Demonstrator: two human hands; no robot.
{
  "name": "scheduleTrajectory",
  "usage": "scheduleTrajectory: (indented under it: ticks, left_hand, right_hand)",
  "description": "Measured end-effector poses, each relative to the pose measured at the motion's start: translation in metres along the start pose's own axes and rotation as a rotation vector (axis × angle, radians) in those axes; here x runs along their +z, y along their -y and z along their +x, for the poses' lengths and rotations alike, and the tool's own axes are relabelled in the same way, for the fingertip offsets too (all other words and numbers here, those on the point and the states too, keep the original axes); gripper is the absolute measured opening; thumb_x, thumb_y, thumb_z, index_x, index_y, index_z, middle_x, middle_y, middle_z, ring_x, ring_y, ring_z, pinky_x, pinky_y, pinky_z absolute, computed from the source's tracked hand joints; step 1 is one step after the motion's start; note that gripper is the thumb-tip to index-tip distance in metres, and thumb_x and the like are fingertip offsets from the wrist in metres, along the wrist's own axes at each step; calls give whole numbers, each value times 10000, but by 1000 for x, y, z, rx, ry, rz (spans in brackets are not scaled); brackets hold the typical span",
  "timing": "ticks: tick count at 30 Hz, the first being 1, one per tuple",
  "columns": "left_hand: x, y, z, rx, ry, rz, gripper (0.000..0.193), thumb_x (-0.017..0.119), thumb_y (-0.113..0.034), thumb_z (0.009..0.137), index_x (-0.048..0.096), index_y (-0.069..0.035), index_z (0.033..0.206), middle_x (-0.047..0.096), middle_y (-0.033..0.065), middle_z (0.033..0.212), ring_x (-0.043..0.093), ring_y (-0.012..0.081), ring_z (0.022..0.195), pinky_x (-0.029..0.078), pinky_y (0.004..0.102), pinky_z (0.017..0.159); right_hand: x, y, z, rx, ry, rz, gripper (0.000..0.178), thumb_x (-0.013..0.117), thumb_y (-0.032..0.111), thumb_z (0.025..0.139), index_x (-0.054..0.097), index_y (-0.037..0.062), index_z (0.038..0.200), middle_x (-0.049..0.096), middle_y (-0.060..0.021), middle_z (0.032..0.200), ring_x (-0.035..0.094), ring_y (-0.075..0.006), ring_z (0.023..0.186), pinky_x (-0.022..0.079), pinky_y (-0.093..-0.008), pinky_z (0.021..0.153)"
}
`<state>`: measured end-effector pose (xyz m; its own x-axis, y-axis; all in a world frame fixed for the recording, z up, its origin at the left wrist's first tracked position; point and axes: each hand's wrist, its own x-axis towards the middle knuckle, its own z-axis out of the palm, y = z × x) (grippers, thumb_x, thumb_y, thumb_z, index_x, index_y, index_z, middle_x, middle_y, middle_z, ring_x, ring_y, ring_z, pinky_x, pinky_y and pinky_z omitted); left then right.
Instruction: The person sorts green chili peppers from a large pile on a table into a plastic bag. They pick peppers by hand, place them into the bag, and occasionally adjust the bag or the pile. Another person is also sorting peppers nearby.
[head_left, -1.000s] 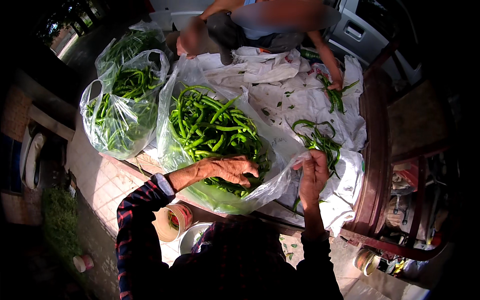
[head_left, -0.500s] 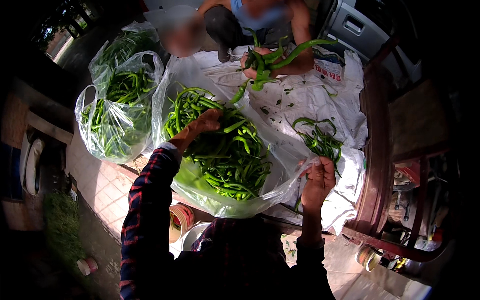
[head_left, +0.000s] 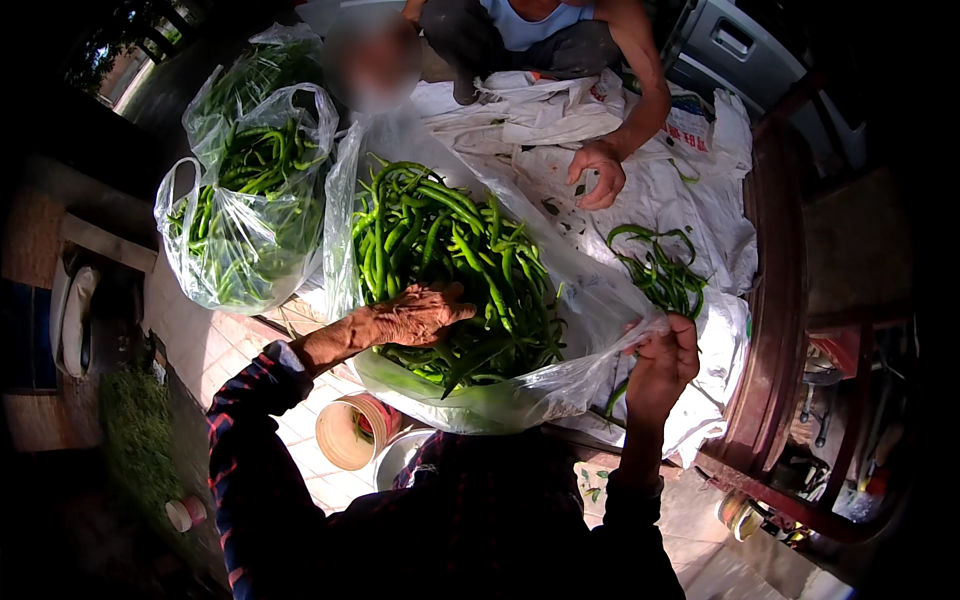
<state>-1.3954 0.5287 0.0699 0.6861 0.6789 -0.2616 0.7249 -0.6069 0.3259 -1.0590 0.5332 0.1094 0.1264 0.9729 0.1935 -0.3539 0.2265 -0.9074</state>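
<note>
At the far left a tied clear bag of green peppers (head_left: 245,215) stands on the tiled floor (head_left: 215,345), with a second filled bag (head_left: 255,75) just behind it. Next comes the open clear plastic bag (head_left: 520,395), bulging with long green chilli peppers (head_left: 450,260) and resting on the edge of the white sheet (head_left: 640,160) that covers the worktop. The left hand (head_left: 415,315) lies palm down on top of the peppers inside the bag's mouth, fingers curled loosely over them, pressing rather than closing on any one. Below it a small round container (head_left: 350,432) sits on the floor. Further right, a co-worker's hand (head_left: 598,172) rests on the sheet, and a loose heap of peppers (head_left: 660,272) lies beside the bag. The right hand (head_left: 662,365) is closed in a firm grip on the bag's rim, pinching the film and holding it up. The bag looks heavy and slack, its thin film slippery and liable to tear, so it seems best taken by gathered rim with support underneath.
</note>
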Motion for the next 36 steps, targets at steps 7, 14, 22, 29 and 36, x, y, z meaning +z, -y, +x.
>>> scheduleTrajectory:
  ticks: [7, 14, 22, 29, 36]
  left_hand:
    - [-8, -21, -17, 28, 70, 39, 1086, 845, -433, 549, 335, -96, 1447, 436, 166, 1329, 466, 384, 1156, 400, 511, 967]
    - [-29, 3, -19, -80, 181, 19, 1073, 783, -79, 531, 283, -166, 1477, 425, 173, 1329, 505, 385, 1127, 486, 441, 906]
    - [7, -27, 6, 351, 85, 80, 838, 669, 2, 650, 378, -143, 1422, 479, 114, 1333, 569, 329, 1043, 504, 424, 844]
    - [-51, 15, 40, -252, -158, 106, 781, 642, -26, 664, 387, -80, 1400, 496, 171, 1218, 559, 328, 1064, 502, 411, 832]
    - [-14, 6, 21, 29, -223, 167, 842, 720, -254, 715, 343, -172, 1464, 407, 146, 1425, 466, 339, 1227, 372, 486, 1026]
  right_hand:
    - [16, -1, 4, -26, 28, 8, 160, 555, 133, 962, 546, -26, 979, 612, -100, 825, 543, -139, 651, 470, -288, 639]
    - [10, -13, 1, -96, -71, 5, 148, 597, 127, 942, 568, -9, 992, 593, -62, 848, 516, -112, 656, 447, -253, 614]
    - [10, -16, -2, -135, 88, -34, 151, 612, 128, 931, 590, -5, 999, 595, -69, 922, 512, -105, 677, 445, -233, 570]
    - [14, -11, -2, -120, 52, -51, 142, 612, 122, 929, 597, -12, 974, 590, -72, 900, 502, -102, 670, 432, -232, 564]
    - [7, -6, -6, -118, 102, -77, 154, 616, 130, 928, 604, -16, 972, 597, -69, 882, 497, -105, 636, 401, -232, 588]
